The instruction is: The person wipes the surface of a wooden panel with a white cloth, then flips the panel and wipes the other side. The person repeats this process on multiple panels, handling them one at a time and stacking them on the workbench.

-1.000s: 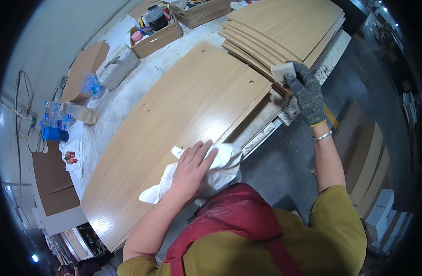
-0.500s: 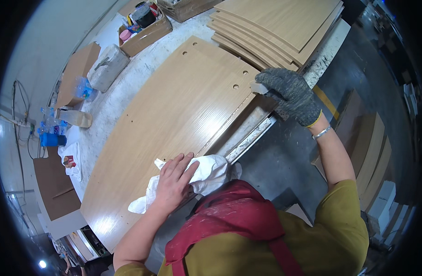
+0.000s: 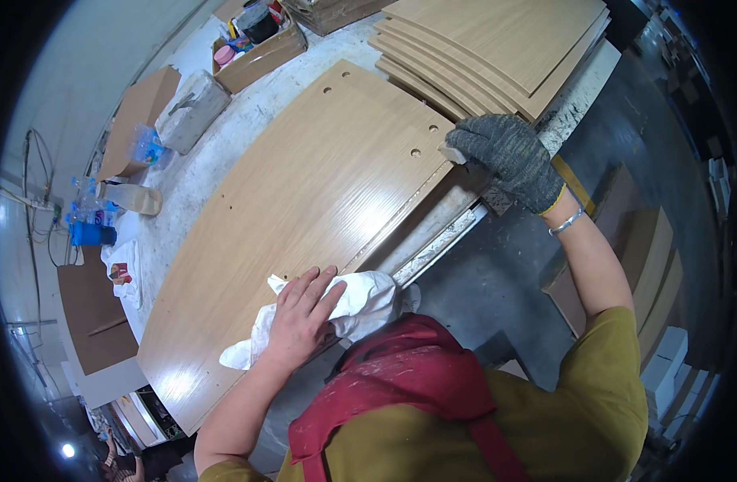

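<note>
A large wood-grain panel (image 3: 304,185) with a curved long edge lies flat before me, with small drilled holes near its far end. My left hand (image 3: 302,317), bare, is closed over a bunched white cloth (image 3: 367,301) at the panel's near edge, and its fingertips reach onto the panel. Part of the cloth drapes past that edge. At the far right corner, my right hand (image 3: 509,161) wears a dark grey knit glove and pinches a small pale block (image 3: 453,153) against the edge. The exact kind of block cannot be made out.
Similar panels (image 3: 497,44) are stacked beyond the right hand. Across the white-smeared table (image 3: 216,153) stand a carton of supplies (image 3: 264,60), a white jug (image 3: 193,111), and plastic bottles (image 3: 131,198). More boards (image 3: 645,241) lean at right by the grey floor (image 3: 473,281).
The view has shifted slightly. My right hand with the pale block has moved a little along the edge near the corner. My left hand stays on the cloth.
</note>
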Action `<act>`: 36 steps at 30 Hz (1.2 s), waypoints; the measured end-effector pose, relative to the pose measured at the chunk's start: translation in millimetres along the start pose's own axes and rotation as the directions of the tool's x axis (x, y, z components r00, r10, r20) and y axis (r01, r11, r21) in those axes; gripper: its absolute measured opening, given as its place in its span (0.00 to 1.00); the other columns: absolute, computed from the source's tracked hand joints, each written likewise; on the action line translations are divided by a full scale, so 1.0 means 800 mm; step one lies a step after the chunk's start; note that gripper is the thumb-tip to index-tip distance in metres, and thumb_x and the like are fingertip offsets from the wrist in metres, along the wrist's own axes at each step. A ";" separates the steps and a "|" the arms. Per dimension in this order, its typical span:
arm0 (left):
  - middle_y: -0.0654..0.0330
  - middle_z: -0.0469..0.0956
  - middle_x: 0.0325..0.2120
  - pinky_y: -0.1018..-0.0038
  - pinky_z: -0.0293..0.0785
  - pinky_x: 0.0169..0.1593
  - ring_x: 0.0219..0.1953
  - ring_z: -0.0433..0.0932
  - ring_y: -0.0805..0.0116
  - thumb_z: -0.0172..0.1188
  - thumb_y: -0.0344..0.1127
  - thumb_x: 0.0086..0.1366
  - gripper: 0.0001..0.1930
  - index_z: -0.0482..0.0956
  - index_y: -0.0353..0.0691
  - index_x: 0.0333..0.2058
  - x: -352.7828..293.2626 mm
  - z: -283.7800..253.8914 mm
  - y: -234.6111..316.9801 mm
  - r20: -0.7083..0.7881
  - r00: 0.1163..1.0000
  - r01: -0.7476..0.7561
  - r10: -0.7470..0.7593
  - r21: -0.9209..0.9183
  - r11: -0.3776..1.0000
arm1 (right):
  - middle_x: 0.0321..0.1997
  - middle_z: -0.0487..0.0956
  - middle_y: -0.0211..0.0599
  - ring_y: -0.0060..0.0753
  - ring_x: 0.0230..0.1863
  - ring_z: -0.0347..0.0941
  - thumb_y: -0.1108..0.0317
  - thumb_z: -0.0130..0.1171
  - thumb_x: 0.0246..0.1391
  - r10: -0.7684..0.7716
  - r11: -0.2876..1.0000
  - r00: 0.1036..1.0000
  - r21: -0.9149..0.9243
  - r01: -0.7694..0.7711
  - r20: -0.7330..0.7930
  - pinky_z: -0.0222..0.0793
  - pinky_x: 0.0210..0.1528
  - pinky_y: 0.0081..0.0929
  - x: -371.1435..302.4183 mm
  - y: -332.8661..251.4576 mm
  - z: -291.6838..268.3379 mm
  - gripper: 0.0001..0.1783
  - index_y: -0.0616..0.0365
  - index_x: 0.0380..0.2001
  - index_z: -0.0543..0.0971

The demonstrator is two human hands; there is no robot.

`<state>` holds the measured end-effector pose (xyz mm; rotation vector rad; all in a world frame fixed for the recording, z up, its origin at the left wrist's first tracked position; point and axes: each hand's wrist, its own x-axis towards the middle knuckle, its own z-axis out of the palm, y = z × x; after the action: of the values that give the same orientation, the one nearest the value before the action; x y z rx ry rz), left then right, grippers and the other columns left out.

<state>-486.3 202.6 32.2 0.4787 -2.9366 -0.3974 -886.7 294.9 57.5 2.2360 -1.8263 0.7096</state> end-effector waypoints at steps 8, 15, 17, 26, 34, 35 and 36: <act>0.59 0.67 0.61 0.57 0.64 0.60 0.60 0.67 0.54 0.64 0.25 0.43 0.37 0.71 0.47 0.57 -0.001 0.000 0.000 0.022 1.000 -0.008 0.008 0.032 0.999 | 0.46 0.79 0.43 0.46 0.48 0.75 0.75 0.59 0.43 0.028 0.996 0.999 -0.081 -0.031 -0.043 0.70 0.53 0.40 -0.005 -0.013 0.009 0.21 0.55 0.46 0.79; 0.59 0.67 0.61 0.57 0.63 0.60 0.60 0.67 0.54 0.64 0.25 0.44 0.36 0.70 0.47 0.58 0.001 -0.001 0.001 0.021 1.000 -0.001 0.000 0.015 1.000 | 0.45 0.79 0.43 0.46 0.47 0.75 0.74 0.62 0.40 0.005 1.000 1.000 -0.029 -0.006 -0.026 0.69 0.52 0.41 -0.001 -0.016 0.010 0.24 0.55 0.46 0.78; 0.59 0.67 0.61 0.57 0.64 0.59 0.59 0.67 0.53 0.63 0.25 0.45 0.36 0.70 0.47 0.57 0.000 -0.001 0.001 0.016 1.000 -0.004 0.003 0.014 1.000 | 0.45 0.79 0.42 0.46 0.47 0.75 0.74 0.62 0.40 0.064 0.995 0.997 -0.071 -0.068 -0.053 0.69 0.53 0.40 -0.002 -0.012 0.008 0.24 0.54 0.46 0.78; 0.57 0.69 0.59 0.57 0.65 0.59 0.59 0.68 0.52 0.62 0.24 0.45 0.33 0.72 0.45 0.55 0.003 -0.005 0.002 0.007 1.000 0.006 -0.005 -0.027 1.000 | 0.45 0.80 0.42 0.46 0.50 0.75 0.73 0.62 0.42 0.160 0.986 0.973 -0.009 -0.164 -0.167 0.69 0.55 0.39 -0.005 -0.021 -0.005 0.22 0.55 0.46 0.80; 0.47 0.65 0.60 0.57 0.58 0.64 0.63 0.62 0.45 0.58 0.27 0.58 0.26 0.69 0.36 0.56 0.124 -0.015 -0.040 -0.254 0.928 0.175 -0.272 -0.348 0.921 | 0.48 0.80 0.42 0.44 0.52 0.74 0.70 0.63 0.48 0.551 0.824 0.785 0.336 -0.457 -0.284 0.67 0.58 0.37 -0.049 -0.047 -0.032 0.21 0.58 0.48 0.79; 0.47 0.64 0.61 0.56 0.57 0.65 0.63 0.62 0.45 0.58 0.31 0.60 0.25 0.69 0.36 0.57 0.153 -0.005 -0.049 -0.255 0.922 0.212 -0.291 -0.294 0.932 | 0.48 0.80 0.42 0.43 0.52 0.74 0.71 0.64 0.48 0.586 0.798 0.758 0.368 -0.478 -0.286 0.67 0.58 0.37 -0.053 -0.056 -0.035 0.21 0.58 0.48 0.79; 0.46 0.63 0.62 0.55 0.57 0.65 0.64 0.61 0.46 0.57 0.35 0.63 0.25 0.69 0.36 0.58 0.177 0.008 -0.049 -0.260 0.912 0.258 -0.317 -0.236 0.937 | 0.48 0.80 0.42 0.42 0.52 0.74 0.71 0.64 0.47 0.615 0.772 0.735 0.404 -0.490 -0.284 0.67 0.58 0.36 -0.056 -0.063 -0.035 0.21 0.58 0.48 0.79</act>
<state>-609.1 121.9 28.3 0.8667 -2.5104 -0.5883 -852.1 357.7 69.9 1.4572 -2.2831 1.5260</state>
